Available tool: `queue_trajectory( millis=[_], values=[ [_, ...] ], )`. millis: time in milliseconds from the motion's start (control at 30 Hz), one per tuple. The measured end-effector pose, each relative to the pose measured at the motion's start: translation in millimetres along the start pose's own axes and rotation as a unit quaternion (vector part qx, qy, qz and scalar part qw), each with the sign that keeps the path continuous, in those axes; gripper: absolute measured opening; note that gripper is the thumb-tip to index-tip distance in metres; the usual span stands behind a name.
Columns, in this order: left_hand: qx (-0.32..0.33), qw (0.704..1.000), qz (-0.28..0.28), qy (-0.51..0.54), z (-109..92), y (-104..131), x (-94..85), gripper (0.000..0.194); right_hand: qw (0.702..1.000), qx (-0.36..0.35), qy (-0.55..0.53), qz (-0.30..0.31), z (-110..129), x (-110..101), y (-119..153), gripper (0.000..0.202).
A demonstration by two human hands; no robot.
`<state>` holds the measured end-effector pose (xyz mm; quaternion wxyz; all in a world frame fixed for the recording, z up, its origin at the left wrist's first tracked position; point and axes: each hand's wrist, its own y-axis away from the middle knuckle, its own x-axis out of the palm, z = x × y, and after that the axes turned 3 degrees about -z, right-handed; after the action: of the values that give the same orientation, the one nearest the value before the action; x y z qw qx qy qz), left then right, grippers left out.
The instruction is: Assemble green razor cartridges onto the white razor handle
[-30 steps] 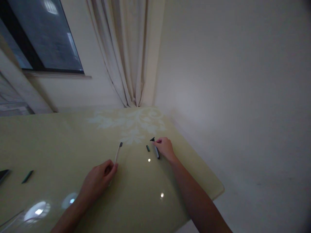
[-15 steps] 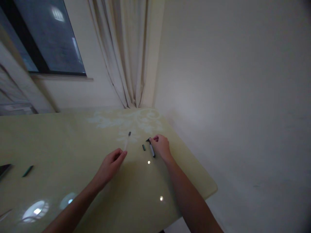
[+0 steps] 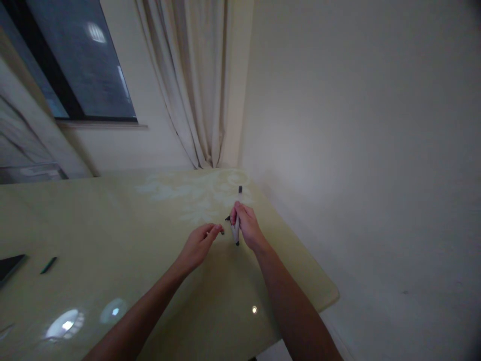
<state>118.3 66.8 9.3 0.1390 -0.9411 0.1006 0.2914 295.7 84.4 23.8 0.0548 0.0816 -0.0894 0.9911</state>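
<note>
My right hand (image 3: 246, 225) is closed around a slim pale stick, like a pen, with a dark end (image 3: 240, 189) pointing up and away. Below it, partly covered by that hand, is a grey handle with a black butt (image 3: 237, 243) and a short dark crosspiece (image 3: 227, 218) at its upper end, razor-like in shape. Whether the right hand also grips this handle is unclear. To its left, my left hand (image 3: 199, 245) pinches a small dark piece (image 3: 223, 231) between thumb and fingers; most of that piece is hidden.
A small dark green object (image 3: 48, 265) lies on the glossy table (image 3: 112, 225) at the left, beside a flat dark item (image 3: 11, 265) cut off by the frame. The table's right edge runs near the wall (image 3: 338, 150). A curtain (image 3: 195, 90) hangs behind.
The pale stick has passed from my left hand to my right. My left hand has moved right to the small dark piece and closed on it. The view has shifted slightly.
</note>
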Motion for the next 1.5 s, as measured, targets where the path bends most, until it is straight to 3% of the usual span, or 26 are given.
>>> queue_trajectory(
  millis=[67,200,333,467,667,833,967,1100,1200,1333,1500],
  values=[
    [-0.007,0.998,0.000,-0.062,10.4,-8.9,-1.1,0.048,1.000,0.021,-0.017,-0.003,-1.9,-2.7,-3.3,0.063],
    [-0.015,0.987,0.023,-0.156,23.1,-29.0,6.0,0.055,0.998,0.052,-0.036,-0.012,-5.5,-5.3,-5.9,0.063],
    [-0.001,0.978,0.054,-0.201,23.4,-41.4,13.3,0.040,0.997,0.061,-0.037,-0.023,-6.0,-7.4,-5.7,0.063],
    [0.019,0.973,0.058,-0.223,19.2,-39.3,13.7,0.026,0.997,0.075,-0.023,-0.012,-5.4,-7.0,-3.4,0.060],
    [0.034,0.974,-0.003,-0.224,17.6,2.9,-11.7,0.035,0.996,0.081,0.038,0.026,-7.5,6.4,10.7,0.045],
    [0.113,0.963,-0.158,-0.186,20.1,65.8,-49.6,0.040,0.979,0.090,0.122,0.136,-7.4,32.6,37.6,0.030],
    [0.146,0.945,-0.222,-0.190,24.0,99.9,-60.9,0.035,0.963,0.114,0.108,0.219,-2.2,48.0,58.9,0.028],
    [0.143,0.938,-0.250,-0.191,28.6,108.4,-57.3,0.031,0.956,0.144,0.100,0.235,-0.1,51.6,70.1,0.030],
    [0.191,0.926,-0.263,-0.192,30.9,107.3,-55.2,0.027,0.952,0.150,0.113,0.240,-1.4,50.7,73.1,0.028],
    [0.221,0.921,-0.251,-0.202,33.0,107.7,-54.0,0.026,0.947,0.156,0.117,0.254,-2.8,50.8,74.4,0.025],
    [0.210,0.930,-0.237,-0.188,30.0,109.9,-49.9,0.028,0.949,0.152,0.114,0.253,-3.4,51.7,74.2,0.020]
  ],
)
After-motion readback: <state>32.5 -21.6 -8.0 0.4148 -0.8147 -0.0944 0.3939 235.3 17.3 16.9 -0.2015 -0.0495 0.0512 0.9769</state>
